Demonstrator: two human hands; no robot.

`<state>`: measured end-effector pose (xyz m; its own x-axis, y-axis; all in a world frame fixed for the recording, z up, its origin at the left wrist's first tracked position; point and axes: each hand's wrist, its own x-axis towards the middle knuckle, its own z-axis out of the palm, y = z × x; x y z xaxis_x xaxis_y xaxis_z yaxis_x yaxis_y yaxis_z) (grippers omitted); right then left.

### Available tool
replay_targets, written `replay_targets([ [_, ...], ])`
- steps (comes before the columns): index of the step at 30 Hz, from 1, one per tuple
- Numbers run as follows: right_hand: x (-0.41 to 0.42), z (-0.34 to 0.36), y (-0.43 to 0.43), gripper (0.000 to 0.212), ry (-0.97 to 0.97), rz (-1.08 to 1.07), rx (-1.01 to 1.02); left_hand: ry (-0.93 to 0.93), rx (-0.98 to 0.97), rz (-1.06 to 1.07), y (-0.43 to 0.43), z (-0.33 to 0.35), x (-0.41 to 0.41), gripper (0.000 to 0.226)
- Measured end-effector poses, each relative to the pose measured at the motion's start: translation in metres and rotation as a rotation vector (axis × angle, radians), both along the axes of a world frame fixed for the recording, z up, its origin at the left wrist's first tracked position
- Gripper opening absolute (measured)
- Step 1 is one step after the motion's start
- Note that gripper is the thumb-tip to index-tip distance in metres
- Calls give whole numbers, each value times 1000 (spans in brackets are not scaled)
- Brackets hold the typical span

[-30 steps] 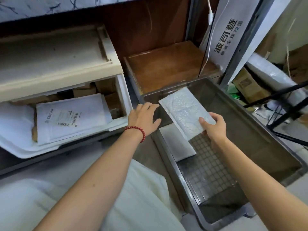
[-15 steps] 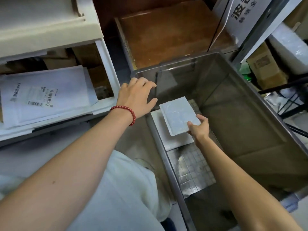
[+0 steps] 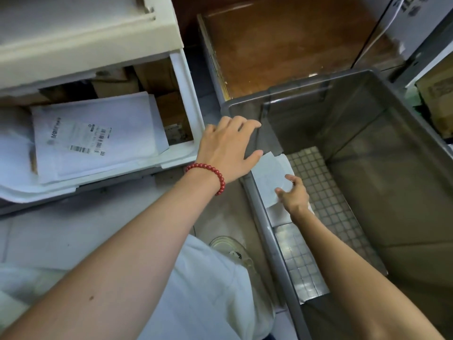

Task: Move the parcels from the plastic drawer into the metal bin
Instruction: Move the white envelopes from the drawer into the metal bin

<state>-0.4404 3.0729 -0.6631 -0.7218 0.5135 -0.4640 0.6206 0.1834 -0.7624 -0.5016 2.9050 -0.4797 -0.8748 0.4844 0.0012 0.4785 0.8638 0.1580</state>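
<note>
Head cam, looking straight down. The bin [image 3: 260, 218] fills the 3 to 5 o'clock side, and the white drawer [image 3: 186, 123] hangs open at about 10 o'clock.

The right hand [image 3: 293, 196] is down inside the bin near its left wall, just right of centre. Its fingertips [image 3: 280, 191] sit on the near edge of a white parcel [image 3: 267, 174]. Thumb and forefinger are a bit apart, but honestly I can't tell if they're pinching it or just lying on it. That parcel lies flat on a lower parcel [image 3: 279, 217] on the bin floor, tight against the left wall, with the bare grid [image 3: 318, 192] showing to its right.

The left hand [image 3: 229, 149] is at the bin's far-left corner, around 12 o'clock from the right hand. Its fingers are straight-ish and slightly spread, draped over the rim and gripping nothing. There's a red bracelet [image 3: 213, 173] on that wrist.

In the drawer there's a big white mailer [image 3: 98, 133] with a barcode label on top, and brown boxes [image 3: 117, 87] behind it.

A brown board [image 3: 282, 45] sits at 12 o'clock beyond the bin, and a shoe [image 3: 230, 249] shows at 6 — between the drawer side and the bin.
</note>
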Motion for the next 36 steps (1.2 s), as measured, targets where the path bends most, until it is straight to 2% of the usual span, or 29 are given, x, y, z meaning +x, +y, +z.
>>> replay_targets([
  [3, 0, -11, 3, 57, -96, 202, 90, 30, 3, -9, -2, 0, -1, 56],
  [6, 5, -21, 6, 71, -313, 524, 228, 26, 14, 14, -5, 1, -4, 57],
  [9, 11, -17, 8, 72, -387, 601, 357, 6, 3, 48, -7, 1, -4, 59],
  [14, 12, 26, 18, 66, -239, 570, 451, -11, -2, 70, -7, 0, 2, 59],
  [22, 11, 111, 8, 58, 97, 492, 449, -11, -51, 223, -48, 4, 28, 59],
  [30, 3, 193, -69, 47, 438, 640, 581, 58, -60, 432, -146, 41, 40, 56],
  [36, -10, 214, -146, 49, 520, 835, 583, 22, -166, 596, -233, 46, 52, 60],
])
